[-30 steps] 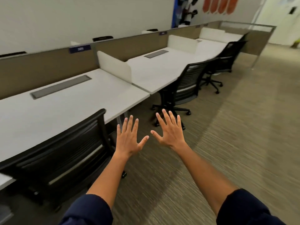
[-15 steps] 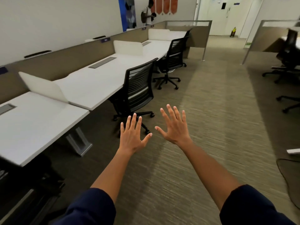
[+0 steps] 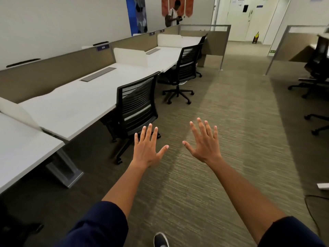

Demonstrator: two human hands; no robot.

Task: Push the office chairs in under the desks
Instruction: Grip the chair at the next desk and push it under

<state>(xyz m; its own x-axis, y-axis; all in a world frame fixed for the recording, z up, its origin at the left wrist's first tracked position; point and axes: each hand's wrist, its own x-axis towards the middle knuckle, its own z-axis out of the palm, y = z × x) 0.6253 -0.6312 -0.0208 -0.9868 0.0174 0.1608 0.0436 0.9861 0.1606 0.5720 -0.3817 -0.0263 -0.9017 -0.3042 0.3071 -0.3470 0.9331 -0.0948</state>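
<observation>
A black mesh-backed office chair (image 3: 137,102) stands at the front edge of a long white desk (image 3: 74,102), its seat partly under the desktop and its back sticking out into the aisle. A second black chair (image 3: 187,68) stands further along, pulled out from the following desk (image 3: 167,56). My left hand (image 3: 147,148) and my right hand (image 3: 204,141) are held out in front of me, fingers spread, palms forward, holding nothing. Both are short of the nearest chair and touch nothing.
Carpeted aisle (image 3: 236,122) runs ahead between the desk row and more black chairs (image 3: 316,68) at the right. A tan partition (image 3: 53,72) backs the desks. A person (image 3: 171,15) stands beyond the far end. A cable (image 3: 309,207) lies on the floor at right.
My view has moved forward along the desk row; the first chair has dropped out of view behind me and the mesh-backed chair is now close. Both hands stay spread and empty.
</observation>
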